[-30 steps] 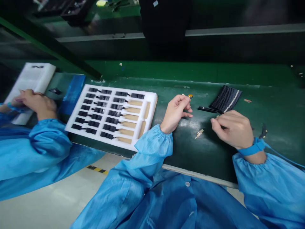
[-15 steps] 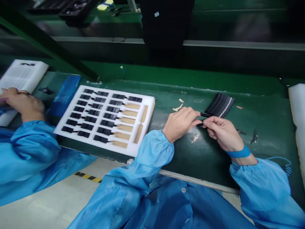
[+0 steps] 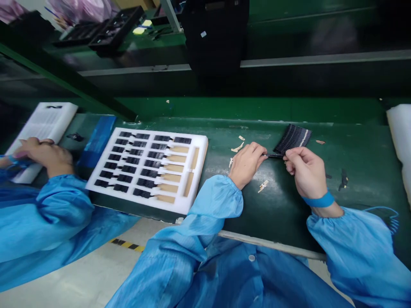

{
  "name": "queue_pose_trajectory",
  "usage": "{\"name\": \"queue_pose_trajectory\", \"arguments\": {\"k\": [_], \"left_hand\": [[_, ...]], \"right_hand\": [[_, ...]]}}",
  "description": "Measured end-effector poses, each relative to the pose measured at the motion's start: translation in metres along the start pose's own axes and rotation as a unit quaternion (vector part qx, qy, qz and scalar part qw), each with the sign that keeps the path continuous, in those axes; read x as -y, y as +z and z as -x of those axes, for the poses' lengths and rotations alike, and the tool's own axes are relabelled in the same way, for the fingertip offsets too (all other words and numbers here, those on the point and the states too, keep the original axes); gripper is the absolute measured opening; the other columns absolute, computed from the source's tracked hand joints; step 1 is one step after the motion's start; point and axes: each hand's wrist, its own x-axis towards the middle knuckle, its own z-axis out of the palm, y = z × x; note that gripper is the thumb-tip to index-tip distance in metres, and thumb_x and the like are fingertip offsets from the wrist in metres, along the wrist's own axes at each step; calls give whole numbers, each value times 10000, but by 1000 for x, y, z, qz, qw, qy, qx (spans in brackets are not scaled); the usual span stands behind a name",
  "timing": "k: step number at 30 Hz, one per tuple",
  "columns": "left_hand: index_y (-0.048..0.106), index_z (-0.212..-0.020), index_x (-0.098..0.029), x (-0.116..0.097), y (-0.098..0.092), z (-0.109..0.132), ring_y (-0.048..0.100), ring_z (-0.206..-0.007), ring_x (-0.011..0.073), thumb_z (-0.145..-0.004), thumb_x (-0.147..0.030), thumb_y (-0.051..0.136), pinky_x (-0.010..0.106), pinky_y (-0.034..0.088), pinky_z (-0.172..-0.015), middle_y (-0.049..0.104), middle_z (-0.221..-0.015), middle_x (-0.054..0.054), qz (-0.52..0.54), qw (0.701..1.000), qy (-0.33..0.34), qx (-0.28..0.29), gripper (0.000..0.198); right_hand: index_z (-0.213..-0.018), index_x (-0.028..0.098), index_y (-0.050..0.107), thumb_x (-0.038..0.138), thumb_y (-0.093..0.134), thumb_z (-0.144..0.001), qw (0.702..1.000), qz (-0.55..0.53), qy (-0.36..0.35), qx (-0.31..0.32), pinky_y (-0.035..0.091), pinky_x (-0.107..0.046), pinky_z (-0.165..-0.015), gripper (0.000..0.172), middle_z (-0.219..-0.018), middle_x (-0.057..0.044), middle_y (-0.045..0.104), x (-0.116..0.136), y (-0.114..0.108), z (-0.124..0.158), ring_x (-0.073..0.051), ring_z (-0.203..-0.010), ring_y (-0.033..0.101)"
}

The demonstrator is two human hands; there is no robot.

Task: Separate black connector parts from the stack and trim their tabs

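Note:
Between my two hands runs a thin black strip (image 3: pixel 273 156), lying nearly level above the green bench. My left hand (image 3: pixel 246 163) pinches its left end between thumb and fingers. The other end is in the closed fingers of my right hand (image 3: pixel 307 172), which has a blue band at the wrist. Just behind the strip lies a fanned row of similar black strips (image 3: pixel 293 137) with a pale line across it. Small cream-coloured scraps (image 3: pixel 263 185) lie around my left hand. What exactly the strip is, I cannot tell.
A white foam tray (image 3: pixel 203 160) holding several black comb-like parts sits to the left. Beyond it, a co-worker's hand (image 3: pixel 48 156) rests by another white foam block (image 3: pixel 61 112). A dark small part (image 3: pixel 343 179) lies at right, near a coiled blue cord (image 3: pixel 394 222).
My hands have moved slightly apart, and the strip between them now shows in a straight line. The view has shifted, so the foam tray appears lower and further right.

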Motion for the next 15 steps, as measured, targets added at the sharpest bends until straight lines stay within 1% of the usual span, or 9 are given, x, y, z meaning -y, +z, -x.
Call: {"name": "queue_pose_trajectory", "arguments": {"k": [2, 4, 6, 7, 8, 9, 11, 13, 15], "left_hand": [[663, -1055, -223, 0, -4, -1, 614, -976, 208, -1048, -373, 505, 310, 448, -899, 674, -1041, 64, 24, 1000, -10, -5, 218], [667, -1034, -227, 0, -9, -1, 619, -977, 209, -1040, -367, 527, 321, 453, -917, 689, -1019, 61, 66, 997, -30, -13, 198], [663, -1003, -223, 0, -14, -1, 634, -1008, 208, -1013, -331, 579, 327, 473, -923, 708, -1042, 65, 131, 989, -63, -31, 138], [655, -992, -217, -1, -15, 0, 650, -1007, 200, -997, -315, 602, 317, 495, -895, 718, -1052, 68, 177, 980, -88, -38, 112], [641, -988, -210, -1, -16, 1, 672, -984, 190, -984, -308, 618, 299, 520, -841, 728, -1046, 71, 233, 965, -118, -35, 101], [625, -990, -200, -2, -16, 1, 694, -937, 179, -971, -311, 632, 276, 537, -771, 739, -1027, 75, 294, 943, -152, -22, 113], [608, -1019, -175, -4, -16, 3, 716, -818, 159, -950, -333, 658, 234, 543, -644, 755, -963, 85, 404, 891, -208, 26, 179], [625, -1068, -146, -5, -17, 4, 714, -747, 146, -926, -340, 685, 222, 550, -599, 764, -918, 94, 471, 849, -232, 68, 247], [662, -1096, -124, -6, -19, 4, 702, -704, 128, -905, -316, 708, 218, 559, -597, 766, -888, 91, 497, 830, -238, 82, 274]], "right_hand": [[-782, 197, 661, 362, 766, -804, 1000, -9, -7, -4, 319, -215, -424, 196, -694, -1, 625, -1, -1, -1, -87, -483, 458], [-799, 199, 662, 372, 754, -817, 1000, -10, -20, -8, 328, -216, -430, 197, -719, -3, 634, 0, -1, -2, -87, -490, 466], [-808, 203, 659, 370, 755, -813, 999, 3, -36, -10, 349, -222, -441, 193, -694, 7, 618, 1, -2, -2, -93, -494, 472], [-807, 206, 655, 368, 761, -805, 999, 17, -42, -10, 360, -226, -447, 194, -662, 18, 599, 2, -2, -2, -99, -493, 472], [-806, 210, 652, 366, 769, -797, 998, 34, -48, -8, 371, -231, -453, 196, -630, 28, 576, 3, -2, -1, -105, -492, 473], [-806, 213, 650, 362, 776, -791, 997, 53, -55, -4, 382, -236, -460, 195, -608, 35, 558, 4, -1, 1, -111, -493, 478], [-810, 217, 653, 353, 773, -799, 993, 95, -73, 14, 400, -245, -477, 183, -613, 31, 566, 5, -1, 4, -119, -510, 497], [-816, 217, 658, 345, 755, -826, 985, 137, -93, 42, 406, -251, -492, 161, -642, 19, 593, 5, -1, 7, -122, -527, 511], [-812, 217, 656, 336, 741, -844, 977, 173, -111, 65, 403, -254, -499, 150, -635, 19, 596, 4, -1, 9, -121, -527, 514]]}}
